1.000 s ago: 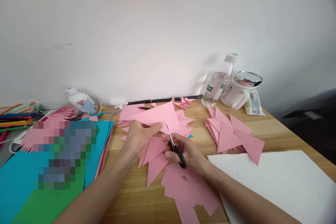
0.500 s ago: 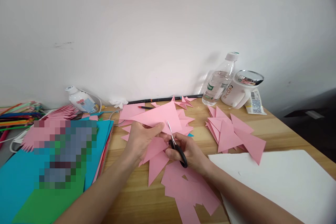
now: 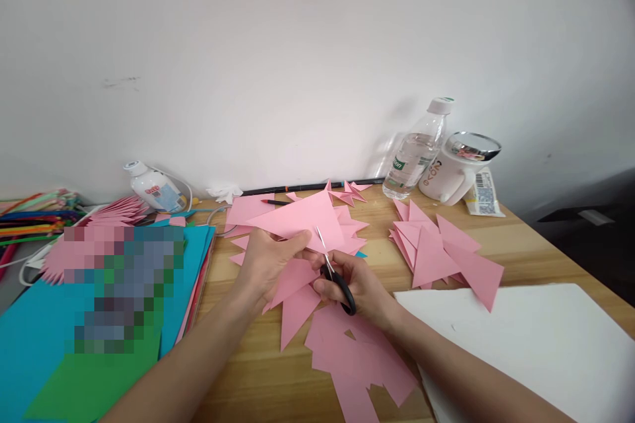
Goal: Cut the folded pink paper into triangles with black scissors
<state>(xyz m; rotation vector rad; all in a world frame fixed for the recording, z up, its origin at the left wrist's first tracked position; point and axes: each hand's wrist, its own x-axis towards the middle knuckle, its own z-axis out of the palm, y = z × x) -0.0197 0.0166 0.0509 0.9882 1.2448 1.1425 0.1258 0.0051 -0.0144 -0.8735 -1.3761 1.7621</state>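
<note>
My left hand (image 3: 270, 263) pinches a folded pink paper triangle (image 3: 303, 217) and holds it up over the wooden table (image 3: 258, 370). My right hand (image 3: 356, 285) grips black-handled scissors (image 3: 336, 277), and their silver blades point up into the triangle's lower edge. Pink offcuts (image 3: 354, 357) lie on the table under both hands.
A pile of pink triangles (image 3: 441, 254) lies to the right, with a white sheet (image 3: 536, 344) in front of it. A water bottle (image 3: 417, 152) and a white mug (image 3: 454, 172) stand at the back right. Coloured paper sheets (image 3: 99, 370) and a glue bottle (image 3: 151, 188) are on the left.
The scissors and the pink triangle have barely moved; the view has shifted slightly.
</note>
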